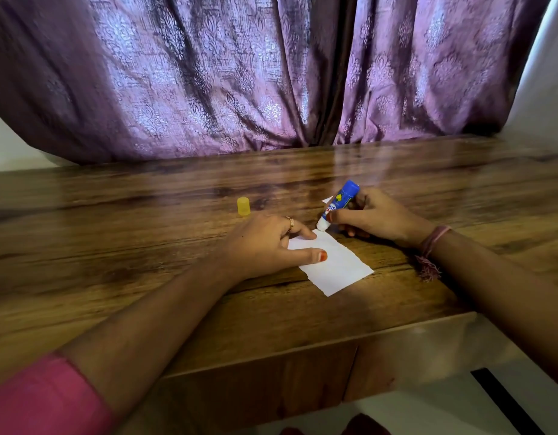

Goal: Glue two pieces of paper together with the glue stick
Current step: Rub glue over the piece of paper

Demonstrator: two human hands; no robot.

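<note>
A white slip of paper (337, 265) lies on the wooden table (146, 246). My left hand (265, 243) presses its left part flat with a fingertip and the thumb. My right hand (375, 218) grips a blue glue stick (340, 202), tilted, with its white tip touching the paper's far end. A corner of a second white paper (327, 200) shows behind the glue stick; the rest of it is hidden by the stick and my right hand.
The glue stick's yellow cap (243, 206) stands upright on the table, beyond my left hand. A purple patterned curtain (271, 73) hangs along the table's far edge. The table's front edge runs close below the paper.
</note>
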